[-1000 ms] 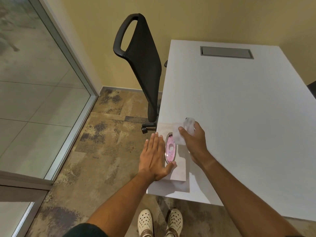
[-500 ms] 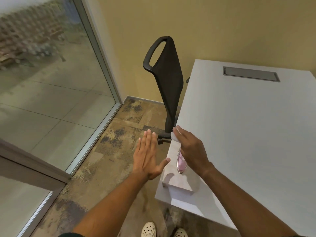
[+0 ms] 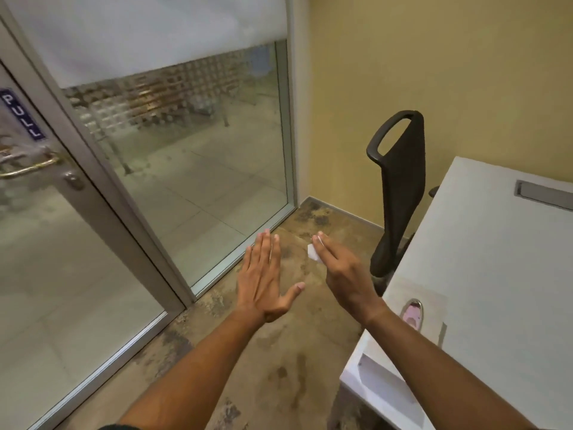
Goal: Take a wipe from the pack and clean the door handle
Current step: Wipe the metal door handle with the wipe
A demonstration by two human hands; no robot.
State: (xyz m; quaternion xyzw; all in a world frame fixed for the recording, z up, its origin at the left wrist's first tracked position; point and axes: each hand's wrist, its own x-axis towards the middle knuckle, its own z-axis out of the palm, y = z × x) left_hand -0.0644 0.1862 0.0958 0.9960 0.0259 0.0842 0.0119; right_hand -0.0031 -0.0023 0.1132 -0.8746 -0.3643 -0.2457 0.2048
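Swung left since half a second ago: both hands now off the worktop (image 3: 496,274) and out over the floor (image 3: 279,352), with the door (image 3: 46,243) newly in view at far left. Right hand (image 3: 347,277) lifted away from the pack (image 3: 414,313), fingers pressed flat and closed on a wipe (image 3: 313,252), only a small white corner showing at the left of the fingertips. Left hand (image 3: 263,283) open and flat, fingers together, thumb spread, holding nothing, just left of the right hand and apart from it. Pack left lying at the near left edge of the worktop, pink oval lid raised, partly hidden behind the right wrist. Handle (image 3: 29,169) brass-coloured, running across the door at far left, well apart from both hands and untouched; a round lock (image 3: 73,180) just below its right end, a blue PULL sign (image 3: 21,114) above it. Glass panel (image 3: 192,156) beside the door, frosted across the top. Black chair (image 3: 400,187) standing between the yellow wall (image 3: 434,72) and the worktop, right of the right hand. Grey hatch (image 3: 542,195) set in the far part of the worktop.
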